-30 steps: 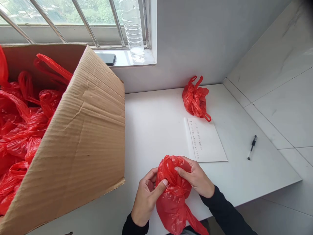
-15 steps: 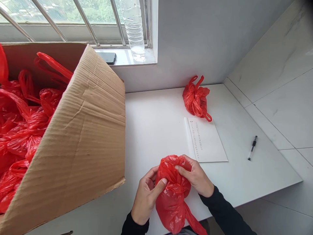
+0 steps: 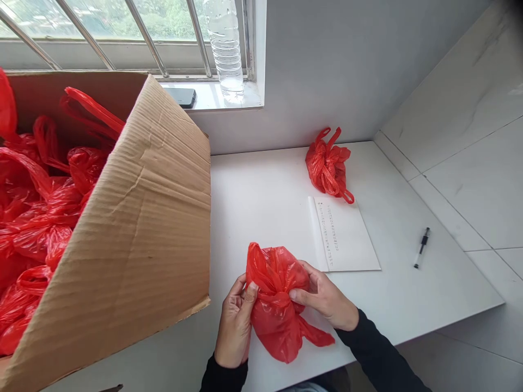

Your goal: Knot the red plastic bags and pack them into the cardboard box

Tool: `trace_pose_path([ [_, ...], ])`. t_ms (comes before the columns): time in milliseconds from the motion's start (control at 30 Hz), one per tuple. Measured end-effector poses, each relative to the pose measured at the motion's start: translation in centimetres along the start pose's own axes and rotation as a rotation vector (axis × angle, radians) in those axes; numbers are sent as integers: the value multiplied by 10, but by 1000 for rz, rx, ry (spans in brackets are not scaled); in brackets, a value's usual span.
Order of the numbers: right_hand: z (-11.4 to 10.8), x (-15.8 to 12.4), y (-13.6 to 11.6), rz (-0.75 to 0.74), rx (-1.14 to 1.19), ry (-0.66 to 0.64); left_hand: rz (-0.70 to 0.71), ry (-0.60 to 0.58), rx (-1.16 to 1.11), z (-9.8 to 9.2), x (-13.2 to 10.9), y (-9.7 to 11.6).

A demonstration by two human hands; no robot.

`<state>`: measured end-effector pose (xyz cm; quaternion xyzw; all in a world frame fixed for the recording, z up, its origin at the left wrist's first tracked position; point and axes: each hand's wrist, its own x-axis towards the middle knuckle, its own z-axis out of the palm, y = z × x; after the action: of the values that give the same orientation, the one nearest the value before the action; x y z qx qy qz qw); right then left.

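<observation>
**Both hands closed on a bunched red bag at the table's near edge**

I saw the left hand (image 3: 235, 321) and the right hand (image 3: 324, 296) gripping a crumpled red plastic bag (image 3: 275, 302) from opposite sides. The left fingers (image 3: 250, 291) were clenched into its left flank, and the right fingers (image 3: 298, 296) pinched the plastic at its middle. The bag sat low over the white table (image 3: 261, 196), close to the near edge, with its bunched top pointing away from me and a loose tail trailing towards the right sleeve.

To the left stood a large open cardboard box (image 3: 151, 218), tipped so its mouth faced up and left. It was filled with many more bunched red bags (image 3: 36, 218), some with handle loops sticking up above the rim.

Further back on the table lay a second red bag (image 3: 329, 166), knotted up by itself, just touching the far end of a printed sheet of paper (image 3: 347, 237). A pen (image 3: 421, 247) lay well apart to the right. On the windowsill (image 3: 245, 100) I noted a clear water bottle (image 3: 226, 49), upright, and a dark phone (image 3: 182, 97) lying flat beside it.
</observation>
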<state>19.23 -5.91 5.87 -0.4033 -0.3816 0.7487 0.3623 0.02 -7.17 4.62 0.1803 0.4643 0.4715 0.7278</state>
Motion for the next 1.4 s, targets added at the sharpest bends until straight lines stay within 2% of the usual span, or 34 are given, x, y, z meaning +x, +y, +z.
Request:
trace_pose_path([
  [233, 3, 0, -2, 5, -57, 127, -33, -105, -37, 14, -5, -2],
  [400, 3, -2, 0, -20, 66, 9, -12, 2, -70, 14, -2, -3],
  [500, 1, -3, 1, -18, 47, -70, -7, 40, -89, 12, -2, -1],
  [633, -1, -1, 2, -36, -70, -21, -31, 55, -99, 11, -3, 0],
  [767, -1, 1, 6, -18, -64, 30, -37, 38, -80, 12, -6, 0],
  [900, -1, -1, 5, 6, -81, 41, -16, 20, -37, 14, -8, 0],
  [1100, 0, -3, 2, -55, -75, 23, -11, 57, -46, 15, -8, 2],
  [1300, -5, -2, 12, 17, -25, 143, -96, -31, -134, 10, -10, 4],
  [1400, -4, -2, 10, 1, -38, 141, -103, -84, -161, 7, -11, 3],
])
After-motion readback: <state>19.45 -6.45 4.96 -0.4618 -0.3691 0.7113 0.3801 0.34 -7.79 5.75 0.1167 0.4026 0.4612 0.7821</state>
